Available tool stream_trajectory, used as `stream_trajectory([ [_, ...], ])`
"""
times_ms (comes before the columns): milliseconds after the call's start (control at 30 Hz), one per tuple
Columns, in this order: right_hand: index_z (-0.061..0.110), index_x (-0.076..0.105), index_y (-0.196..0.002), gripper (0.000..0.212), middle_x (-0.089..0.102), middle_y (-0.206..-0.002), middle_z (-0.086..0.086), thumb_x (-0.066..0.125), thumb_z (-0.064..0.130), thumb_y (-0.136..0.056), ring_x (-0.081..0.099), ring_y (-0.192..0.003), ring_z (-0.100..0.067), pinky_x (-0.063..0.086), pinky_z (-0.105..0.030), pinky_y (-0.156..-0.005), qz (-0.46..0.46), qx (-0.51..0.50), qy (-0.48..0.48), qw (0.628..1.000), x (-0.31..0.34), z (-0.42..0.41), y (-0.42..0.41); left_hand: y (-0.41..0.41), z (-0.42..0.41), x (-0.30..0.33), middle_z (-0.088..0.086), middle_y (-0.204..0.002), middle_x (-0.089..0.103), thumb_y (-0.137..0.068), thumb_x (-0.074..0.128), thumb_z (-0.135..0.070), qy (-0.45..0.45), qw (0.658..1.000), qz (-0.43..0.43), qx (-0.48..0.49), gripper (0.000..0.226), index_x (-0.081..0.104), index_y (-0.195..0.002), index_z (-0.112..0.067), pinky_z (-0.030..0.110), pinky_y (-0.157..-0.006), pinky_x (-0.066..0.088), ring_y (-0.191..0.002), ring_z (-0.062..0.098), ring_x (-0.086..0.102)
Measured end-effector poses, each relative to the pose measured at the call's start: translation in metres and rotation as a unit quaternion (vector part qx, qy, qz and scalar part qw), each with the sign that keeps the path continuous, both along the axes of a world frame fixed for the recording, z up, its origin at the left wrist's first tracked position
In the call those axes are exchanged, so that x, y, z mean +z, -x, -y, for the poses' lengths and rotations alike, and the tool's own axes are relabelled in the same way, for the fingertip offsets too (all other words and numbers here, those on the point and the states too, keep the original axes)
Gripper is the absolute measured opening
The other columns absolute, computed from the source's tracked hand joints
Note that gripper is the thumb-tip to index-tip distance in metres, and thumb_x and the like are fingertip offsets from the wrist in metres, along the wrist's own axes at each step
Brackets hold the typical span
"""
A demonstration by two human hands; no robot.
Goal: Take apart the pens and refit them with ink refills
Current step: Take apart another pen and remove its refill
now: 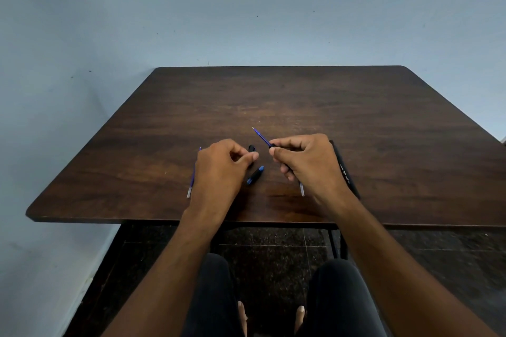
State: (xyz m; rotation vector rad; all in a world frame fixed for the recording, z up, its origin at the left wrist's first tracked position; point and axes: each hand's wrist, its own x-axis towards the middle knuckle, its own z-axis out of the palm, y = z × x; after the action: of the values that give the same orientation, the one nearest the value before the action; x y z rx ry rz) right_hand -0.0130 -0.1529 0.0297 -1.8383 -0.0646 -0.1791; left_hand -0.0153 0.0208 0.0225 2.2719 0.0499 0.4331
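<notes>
My right hand (304,161) is curled around a blue ink refill (262,137), pinching it near its front so the tip juts up and away toward the far side of the desk (301,96); the clear tail end pokes out below my palm. My left hand (221,164) hovers just beside it with fingers curled in and thumb meeting the fingertips; I cannot tell whether it pinches anything small.

Between my hands lie two short pieces on the desk: a small black piece (251,148) and, nearer me, a black grip section with blue ends (255,175). A second refill (193,174) lies mostly hidden behind my left hand, only its tip and clear end showing. A black pen barrel with white lettering (345,172) lies just right of my right wrist, partly covered by it.

The desk is dark wood grain with rounded corners, pushed against a pale blue wall (246,8). Below its near edge I see a dark speckled tile floor (273,254), my knees and toes.

Count: two refills, one barrel, two short pieces.
</notes>
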Motion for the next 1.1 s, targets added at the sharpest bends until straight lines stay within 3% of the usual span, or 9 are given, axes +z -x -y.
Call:
stream_trajectory([
  [200,0.018,0.080,-0.100,0.013,0.071,-0.061,-0.005,0.075,0.018,-0.088,0.060,-0.049,-0.009,0.048,-0.026,-0.050,0.004,0.006,-0.010,1.000,-0.001,-0.003,-0.001,-0.003,0.003,0.004,-0.028,-0.077,0.072,-0.087,0.075,-0.037,0.106,0.992,0.024,-0.060,0.002,0.075,-0.085,-0.036,0.004,-0.060,0.047,-0.074,-0.009,0.067],
  [367,0.019,0.080,-0.100,0.012,0.068,-0.055,-0.002,0.075,0.020,-0.089,0.057,-0.044,-0.007,0.045,-0.020,-0.046,-0.008,-0.001,0.000,1.000,-0.001,0.000,-0.001,-0.006,0.003,-0.003,-0.028,-0.078,0.072,-0.086,0.073,-0.041,0.133,0.989,0.038,-0.059,0.004,0.073,-0.082,-0.040,0.006,-0.063,0.049,-0.075,-0.009,0.068],
  [467,0.017,0.080,-0.098,0.011,0.067,-0.054,0.000,0.075,0.017,-0.088,0.057,-0.044,-0.007,0.047,-0.023,-0.048,-0.004,0.007,-0.011,1.000,-0.001,-0.002,0.000,-0.008,0.003,-0.005,-0.018,-0.078,0.075,-0.087,0.071,-0.045,0.189,0.980,0.019,-0.062,0.012,0.077,-0.084,-0.035,0.015,-0.066,0.052,-0.072,-0.006,0.068],
  [633,0.020,0.080,-0.096,0.012,0.067,-0.054,0.002,0.075,0.015,-0.088,0.058,-0.048,-0.009,0.048,-0.026,-0.048,0.000,0.034,-0.020,0.999,-0.001,-0.009,0.000,-0.008,0.005,0.001,0.016,-0.083,0.074,-0.087,0.076,-0.031,0.366,0.923,-0.059,-0.104,0.013,0.082,-0.086,-0.021,0.021,-0.061,0.046,-0.066,0.007,0.057],
  [767,0.020,0.081,-0.095,0.011,0.069,-0.058,-0.003,0.076,0.014,-0.087,0.061,-0.052,-0.016,0.051,-0.031,-0.052,-0.005,0.039,-0.025,0.999,-0.001,-0.010,0.000,-0.010,0.003,0.009,0.003,-0.078,0.075,-0.082,0.080,-0.023,0.462,0.883,-0.064,-0.059,0.010,0.080,-0.083,-0.013,0.020,-0.061,0.047,-0.063,0.006,0.059],
  [933,0.019,0.081,-0.095,0.012,0.073,-0.063,-0.002,0.076,0.011,-0.087,0.061,-0.054,-0.013,0.051,-0.030,-0.050,-0.002,0.043,-0.023,0.999,0.002,-0.011,0.002,-0.009,-0.005,0.018,0.007,-0.088,0.079,-0.094,0.069,-0.022,0.508,0.858,-0.057,-0.046,0.013,0.070,-0.095,-0.009,0.023,-0.064,0.054,-0.072,0.012,0.069],
  [1100,0.020,0.082,-0.096,0.013,0.076,-0.070,-0.010,0.077,0.012,-0.087,0.061,-0.054,-0.013,0.051,-0.028,-0.050,-0.005,0.051,-0.015,0.999,0.004,-0.014,0.003,-0.013,-0.008,0.025,0.005,-0.082,0.079,-0.097,0.065,-0.023,0.502,0.865,-0.018,-0.013,0.015,0.066,-0.104,-0.010,0.022,-0.057,0.053,-0.064,0.010,0.069],
])
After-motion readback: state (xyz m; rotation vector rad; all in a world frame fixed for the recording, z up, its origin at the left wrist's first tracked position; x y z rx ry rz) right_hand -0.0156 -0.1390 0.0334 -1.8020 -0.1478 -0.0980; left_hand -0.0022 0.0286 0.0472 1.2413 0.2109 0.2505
